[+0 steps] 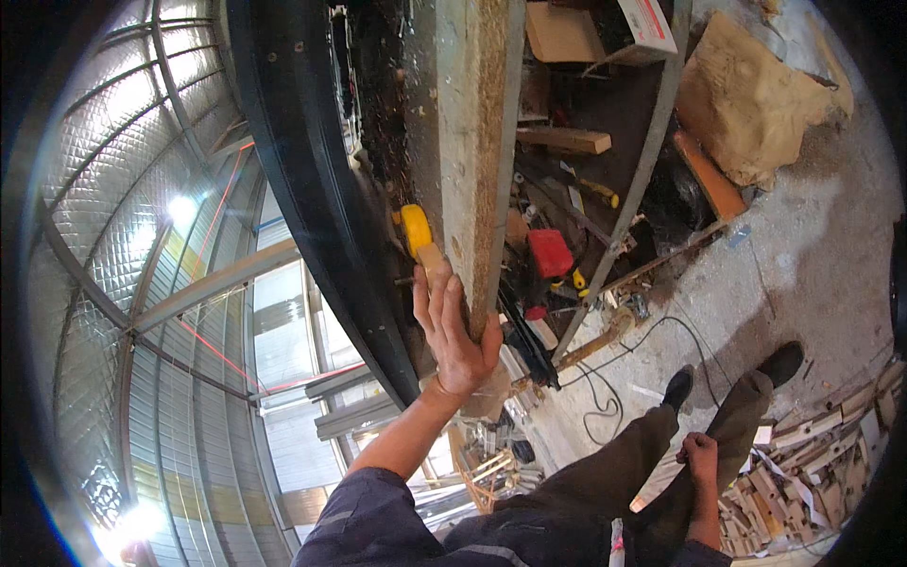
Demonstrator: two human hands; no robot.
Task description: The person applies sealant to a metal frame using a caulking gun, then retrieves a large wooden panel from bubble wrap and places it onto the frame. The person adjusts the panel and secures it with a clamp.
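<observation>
My left hand (pixel 453 340) reaches up and rests on a long weathered beam (pixel 468 142), its fingers stretched out and the thumb spread on the beam's right side. A small pale wooden block (pixel 432 256) sits at its fingertips; whether the fingers press on it I cannot tell. Just beyond the block lies a yellow tape measure (pixel 415 230). Down beside my leg hangs my right hand (pixel 699 457), its fingers curled closed. A pale orange-tipped piece (pixel 644 498) shows below it against the trousers; whether the hand holds it is unclear.
Left of the beam runs a long black metal profile (pixel 312 180). A cluttered shelf to the right holds a red item (pixel 550 253), a wood offcut (pixel 567 140) and an opened cardboard box (pixel 564 33). A black cable (pixel 605 402) loops over the floor near a heap of wood scraps (pixel 803 482).
</observation>
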